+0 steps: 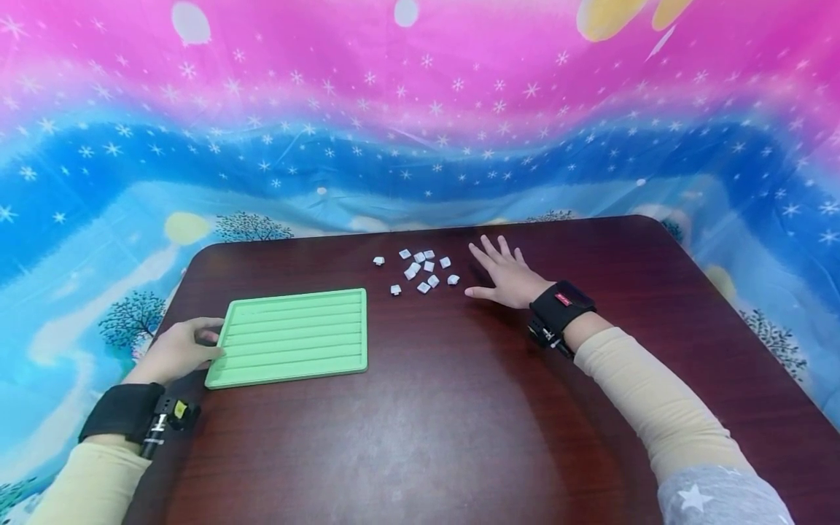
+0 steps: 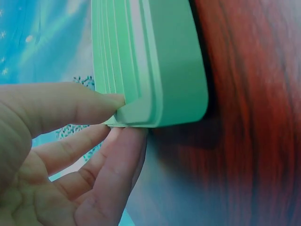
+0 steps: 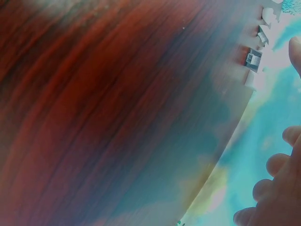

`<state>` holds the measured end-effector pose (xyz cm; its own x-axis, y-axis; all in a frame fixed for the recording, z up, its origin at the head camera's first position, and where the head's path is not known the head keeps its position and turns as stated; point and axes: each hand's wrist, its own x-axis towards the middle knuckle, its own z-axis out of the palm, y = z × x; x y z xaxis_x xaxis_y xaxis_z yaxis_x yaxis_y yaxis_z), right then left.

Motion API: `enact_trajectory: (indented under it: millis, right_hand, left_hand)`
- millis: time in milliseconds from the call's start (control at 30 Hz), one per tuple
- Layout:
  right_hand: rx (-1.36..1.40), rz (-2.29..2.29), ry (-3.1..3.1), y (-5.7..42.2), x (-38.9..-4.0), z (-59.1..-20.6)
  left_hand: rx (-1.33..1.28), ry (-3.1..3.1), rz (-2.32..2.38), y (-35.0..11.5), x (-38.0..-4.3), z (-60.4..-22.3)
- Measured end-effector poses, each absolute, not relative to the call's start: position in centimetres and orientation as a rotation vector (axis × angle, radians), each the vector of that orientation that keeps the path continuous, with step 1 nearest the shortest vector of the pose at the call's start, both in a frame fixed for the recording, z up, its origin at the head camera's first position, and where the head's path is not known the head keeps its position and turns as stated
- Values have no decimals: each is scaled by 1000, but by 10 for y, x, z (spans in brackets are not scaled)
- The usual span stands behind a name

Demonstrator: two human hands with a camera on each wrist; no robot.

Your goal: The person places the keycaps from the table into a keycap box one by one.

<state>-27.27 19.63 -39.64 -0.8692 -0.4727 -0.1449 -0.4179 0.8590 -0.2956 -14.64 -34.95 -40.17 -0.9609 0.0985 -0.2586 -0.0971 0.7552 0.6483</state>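
Note:
A light green ridged tray [image 1: 295,339] lies on the left part of the table. My left hand [image 1: 179,351] pinches its left end; in the left wrist view the thumb [image 2: 70,106] lies over the rim, with the other fingers against the tray's outer side. Several small white keycaps [image 1: 429,267] are scattered loosely beyond the tray, towards the far edge. My right hand [image 1: 508,281] is spread out just right of them and holds nothing. In the right wrist view a keycap [image 3: 254,59] shows its hollow underside, and only part of that hand is visible.
The dark reddish-brown wooden table [image 1: 420,437] has rounded far corners. Behind it and along its sides hangs a pink and blue cloth [image 1: 420,117] with snowflakes and trees. Each wrist wears a black strap [image 1: 566,305] with a small camera.

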Motion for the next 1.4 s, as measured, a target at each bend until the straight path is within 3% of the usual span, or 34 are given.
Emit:
enact_trajectory:
  millis: [1400]
  right_hand:
    - [-800,-413,2906,183,-259,-394]
  left_hand:
    - [31,2550,1118,-310,-136,-408]
